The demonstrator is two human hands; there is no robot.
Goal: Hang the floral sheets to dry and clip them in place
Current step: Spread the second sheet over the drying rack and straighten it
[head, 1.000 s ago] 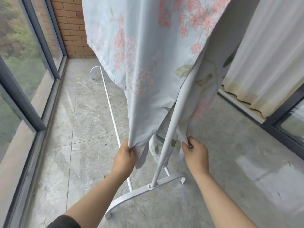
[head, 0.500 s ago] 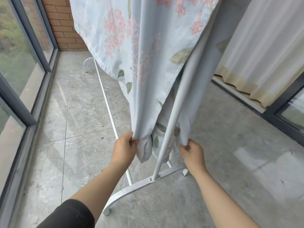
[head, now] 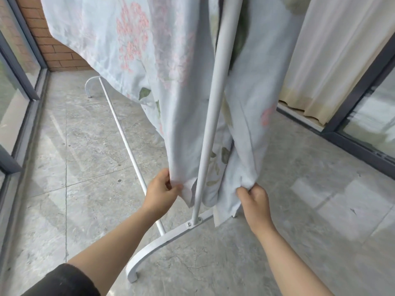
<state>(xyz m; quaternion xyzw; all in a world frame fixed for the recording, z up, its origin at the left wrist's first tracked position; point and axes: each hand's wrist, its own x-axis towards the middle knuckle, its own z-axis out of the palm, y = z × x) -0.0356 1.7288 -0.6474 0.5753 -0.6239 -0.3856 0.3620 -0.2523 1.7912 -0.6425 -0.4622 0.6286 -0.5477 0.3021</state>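
Note:
A pale blue floral sheet [head: 171, 77] with pink blossoms and green leaves hangs over a white drying rack, draped down both sides of its upright pole [head: 210, 116]. My left hand [head: 161, 192] grips the sheet's lower corner on the left of the pole. My right hand [head: 254, 201] pinches the lower edge of the other half, right of the pole. Both corners hang just above the rack's curved foot [head: 162, 244]. The top rail is out of view. No clips are visible.
The rack's low crossbar [head: 126, 142] runs back along the grey tiled floor [head: 85, 157] to a far foot [head: 90, 85]. Glass panels with dark frames line the left. A brick wall [head: 53, 50] closes the far end. A cream curtain [head: 333, 60] and sliding door frame stand right.
Both hands have drawn the sheet's lower corners downward and slightly apart, so the two halves hang straighter beside the pole. The view has tilted down toward the rack's base.

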